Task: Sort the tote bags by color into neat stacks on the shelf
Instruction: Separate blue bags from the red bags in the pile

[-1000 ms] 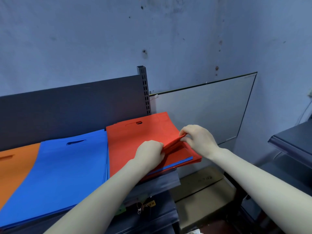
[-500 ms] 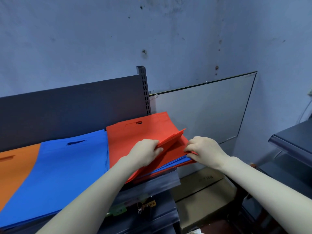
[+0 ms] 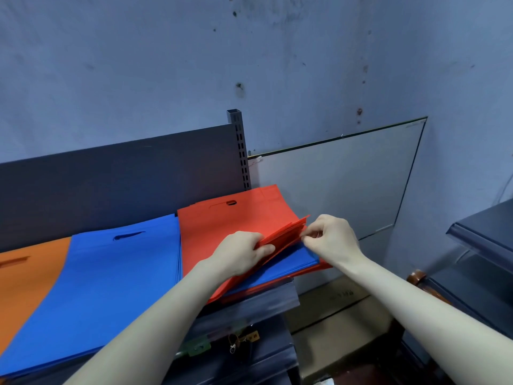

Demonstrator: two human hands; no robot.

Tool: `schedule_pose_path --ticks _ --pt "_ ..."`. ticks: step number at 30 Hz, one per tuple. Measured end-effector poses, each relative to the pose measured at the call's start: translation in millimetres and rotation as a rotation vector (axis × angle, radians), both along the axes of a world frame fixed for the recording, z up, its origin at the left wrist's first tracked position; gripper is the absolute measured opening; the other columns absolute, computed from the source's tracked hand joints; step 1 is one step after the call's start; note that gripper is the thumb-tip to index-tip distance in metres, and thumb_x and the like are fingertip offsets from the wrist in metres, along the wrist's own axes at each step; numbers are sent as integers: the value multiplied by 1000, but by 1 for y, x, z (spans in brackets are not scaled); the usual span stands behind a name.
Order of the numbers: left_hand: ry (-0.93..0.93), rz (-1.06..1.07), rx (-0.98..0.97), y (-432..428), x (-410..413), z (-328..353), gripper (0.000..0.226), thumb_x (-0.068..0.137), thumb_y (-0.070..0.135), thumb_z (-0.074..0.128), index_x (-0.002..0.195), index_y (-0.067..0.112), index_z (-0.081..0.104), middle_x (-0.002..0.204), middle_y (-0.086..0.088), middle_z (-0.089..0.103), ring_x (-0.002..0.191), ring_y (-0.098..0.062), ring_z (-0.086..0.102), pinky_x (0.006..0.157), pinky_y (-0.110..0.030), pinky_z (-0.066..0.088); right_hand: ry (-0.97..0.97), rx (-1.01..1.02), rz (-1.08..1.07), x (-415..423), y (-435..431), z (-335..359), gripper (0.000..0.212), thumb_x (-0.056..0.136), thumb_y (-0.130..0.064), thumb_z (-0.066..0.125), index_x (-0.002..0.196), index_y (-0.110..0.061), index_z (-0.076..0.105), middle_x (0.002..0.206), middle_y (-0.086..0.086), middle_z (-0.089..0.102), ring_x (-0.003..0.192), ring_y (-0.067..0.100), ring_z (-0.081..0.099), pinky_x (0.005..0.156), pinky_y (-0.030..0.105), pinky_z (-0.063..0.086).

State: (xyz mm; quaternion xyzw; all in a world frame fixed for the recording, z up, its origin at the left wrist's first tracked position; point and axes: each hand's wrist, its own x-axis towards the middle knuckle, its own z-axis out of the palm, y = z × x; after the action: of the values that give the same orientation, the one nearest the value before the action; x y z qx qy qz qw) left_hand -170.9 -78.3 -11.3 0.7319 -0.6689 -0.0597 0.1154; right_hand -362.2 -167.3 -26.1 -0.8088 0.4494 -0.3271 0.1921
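Note:
Three stacks of flat tote bags lie side by side on the dark shelf [image 3: 249, 301]: orange [image 3: 25, 279] at the left, blue [image 3: 111, 279] in the middle, red [image 3: 222, 218] at the right. My left hand [image 3: 238, 255] grips the front edge of several upper red bags and holds them lifted. Blue bags [image 3: 288, 263] show underneath, lying inside the red stack, with more red below them. My right hand [image 3: 330, 240] pinches the lifted red edge at its right corner.
A dark back panel and a slotted upright post [image 3: 240, 151] stand behind the stacks. A glass sheet [image 3: 341, 184] leans on the wall to the right. Another dark shelf unit [image 3: 483, 245] stands at the far right, with cardboard boxes [image 3: 341, 326] on the floor below.
The upper red bags have been lifted further, so more of the blue bags underneath shows. My right hand went down to the stack's edge and has come back up to the lifted corner.

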Motion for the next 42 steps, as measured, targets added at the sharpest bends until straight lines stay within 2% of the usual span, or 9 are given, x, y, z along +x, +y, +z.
schedule_pose_path --ticks 3,7,12,14,16,19,25,37,42 --pt "-33 15 -12 2 -5 -2 46 83 62 53 101 21 63 96 1 68 90 -23 62 75 -34 49 -38 -86 -47 5 8 -1 13 73 -20 64 70 -27 75 68 -9 62 69 14 60 61 30 49" --pt "-89 -11 -139 4 -7 -7 22 84 22 52 103 14 60 98 -8 68 94 -33 61 71 -35 47 -121 -56 -83 5 9 -6 8 77 -23 67 70 -26 70 63 -12 61 68 14 60 61 28 46" --pt "95 14 -203 3 5 -9 33 84 9 48 114 15 60 107 -10 69 99 -34 60 79 -39 49 191 314 -117 0 -9 -11 26 83 -23 58 108 -20 65 106 0 68 97 23 65 86 33 51" --pt "144 21 -200 2 7 -10 31 83 8 48 111 14 60 105 -9 69 99 -33 61 80 -39 49 117 496 -114 7 -9 -11 24 83 -21 59 105 -13 63 99 5 65 74 25 68 77 38 58" --pt "185 32 -200 2 9 -10 28 83 7 48 108 12 60 103 -10 69 98 -32 61 80 -39 48 -41 661 -94 16 -5 -9 12 85 -15 58 93 -6 60 83 6 57 50 20 61 57 30 59" --pt "247 49 -205 3 12 -10 28 86 7 51 110 13 61 106 -7 68 101 -28 60 83 -35 46 -196 811 -27 27 0 -10 21 83 -8 63 99 5 57 82 14 63 36 15 58 38 22 50" --pt "301 27 -201 6 17 -4 36 89 6 54 123 16 58 115 -3 66 108 -22 59 89 -29 45 -321 676 -36 38 8 -13 27 77 9 62 99 -6 59 106 17 63 63 25 66 43 25 54" --pt "442 25 -208 10 31 23 35 90 0 54 120 18 61 107 4 64 99 -13 57 84 -21 39 -453 378 7 32 -8 35 37 74 13 44 93 -10 66 74 6 62 54 14 55 41 18 45" --pt "457 15 -193 11 33 25 34 90 1 54 117 19 62 107 4 66 100 -13 59 87 -25 43 -417 214 -9 22 -33 55 36 73 10 42 86 -13 68 69 3 63 57 18 54 50 28 45"
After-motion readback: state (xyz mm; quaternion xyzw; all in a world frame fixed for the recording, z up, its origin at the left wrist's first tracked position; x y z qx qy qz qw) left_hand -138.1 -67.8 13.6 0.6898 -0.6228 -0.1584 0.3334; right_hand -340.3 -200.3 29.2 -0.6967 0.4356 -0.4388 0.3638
